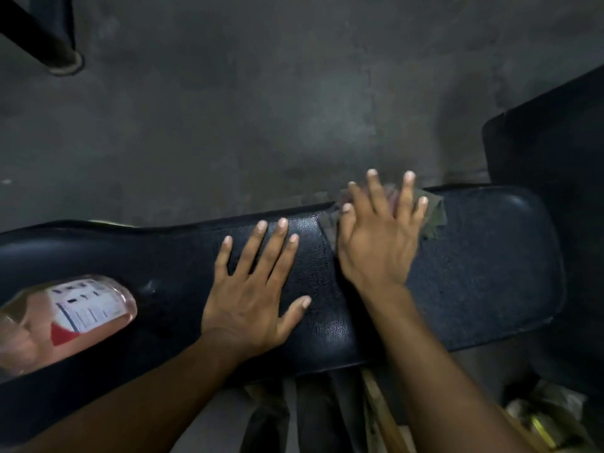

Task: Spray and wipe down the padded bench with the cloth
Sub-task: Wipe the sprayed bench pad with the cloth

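Lying on its side at eight o'clock, closest to me, the clear plastic spray bottle of pinkish liquid with a white printed label (pixel 70 313) rests on the long black padded bench with pebbled vinyl skin (pixel 490 266); being round and unbraced, it could roll off the near edge if my wiping rocks the pad, I reckon. Flat on the vinyl at centre, my left hand (pixel 251 286) has its fingers straight and spread, holding nothing, just bracing. At one o'clock my right hand (pixel 379 237) presses down with splayed, straight fingers on the thin, crumpled grey-green cloth with a pinkish patch (pixel 431 220), which sits at the bench's far edge. That worries me: the limp rag may slip over the edge onto the mottled grey concrete floor (pixel 261 109) and pick up grit. The vinyl gleams near my left thumb, possibly damp, so my bracing palm might skid.
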